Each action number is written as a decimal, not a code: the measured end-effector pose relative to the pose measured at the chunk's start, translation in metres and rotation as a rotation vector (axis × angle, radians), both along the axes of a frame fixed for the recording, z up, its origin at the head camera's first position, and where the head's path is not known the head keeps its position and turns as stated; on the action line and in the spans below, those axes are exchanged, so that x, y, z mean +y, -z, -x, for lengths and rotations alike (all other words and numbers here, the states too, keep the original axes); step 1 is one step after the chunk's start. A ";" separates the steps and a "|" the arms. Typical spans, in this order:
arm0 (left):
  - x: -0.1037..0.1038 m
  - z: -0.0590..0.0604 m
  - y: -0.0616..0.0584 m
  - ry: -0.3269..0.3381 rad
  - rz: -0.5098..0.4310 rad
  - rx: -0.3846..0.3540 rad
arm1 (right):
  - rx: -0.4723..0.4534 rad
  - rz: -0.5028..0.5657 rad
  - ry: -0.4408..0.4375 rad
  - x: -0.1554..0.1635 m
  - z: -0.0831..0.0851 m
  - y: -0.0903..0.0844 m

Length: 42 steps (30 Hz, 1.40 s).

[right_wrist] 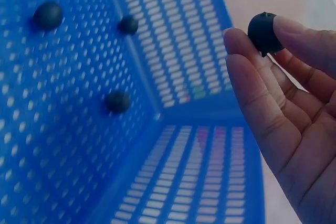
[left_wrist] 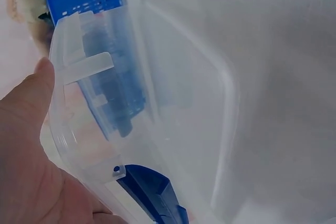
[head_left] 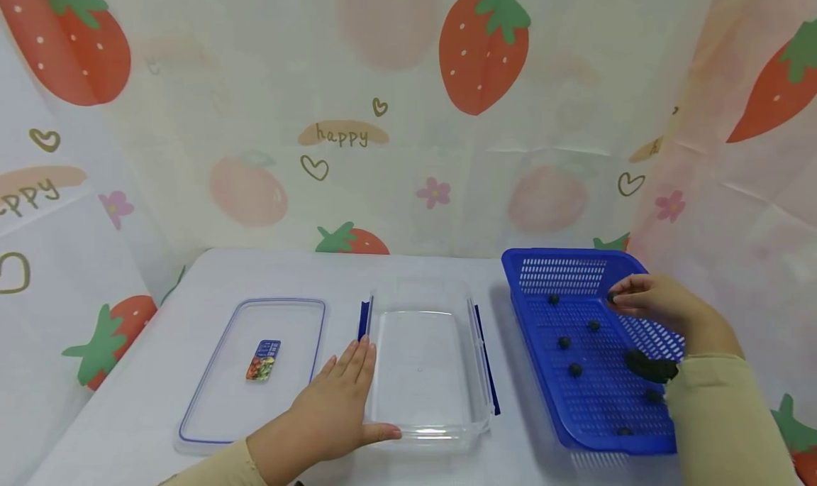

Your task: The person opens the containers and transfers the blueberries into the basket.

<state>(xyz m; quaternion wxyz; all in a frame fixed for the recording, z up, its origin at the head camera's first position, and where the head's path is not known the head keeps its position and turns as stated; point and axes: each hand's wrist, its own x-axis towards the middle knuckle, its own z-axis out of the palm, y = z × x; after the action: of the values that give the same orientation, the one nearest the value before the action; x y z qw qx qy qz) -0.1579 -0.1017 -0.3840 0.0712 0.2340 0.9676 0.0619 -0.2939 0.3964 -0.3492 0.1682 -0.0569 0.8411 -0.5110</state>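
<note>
In the head view my left hand (head_left: pixel 335 401) lies with straight fingers along the left wall of a clear plastic container (head_left: pixel 421 372), its thumb spread across the near end. The left wrist view has that thumb at the container's rim and a dark blue side latch (left_wrist: pixel 152 192) below. My right hand (head_left: pixel 664 308) is over the far right part of a blue basket (head_left: pixel 532 351). Between thumb and fingertips it pinches a small dark blueberry-like ball (right_wrist: pixel 263 33), which has little points on its surface. Several similar balls (head_left: pixel 575 369) lie on the basket floor.
A dark green, cucumber-like piece (head_left: pixel 647 365) lies in the basket near the right sleeve. Left of the container, a clear lid (head_left: pixel 217 401) with a blue seal and a printed label (head_left: pixel 263 360) rests on the white table (head_left: pixel 236 269). Strawberry-print cloth hangs behind.
</note>
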 end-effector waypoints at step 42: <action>-0.004 0.001 0.001 0.010 -0.001 0.012 | -0.185 -0.038 0.002 0.015 -0.002 0.019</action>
<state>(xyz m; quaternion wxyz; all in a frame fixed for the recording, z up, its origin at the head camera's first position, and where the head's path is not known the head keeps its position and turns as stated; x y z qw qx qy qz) -0.1585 -0.1057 -0.3852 0.0659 0.2394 0.9668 0.0606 -0.2922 0.4109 -0.3684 0.2457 -0.0052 0.8315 -0.4981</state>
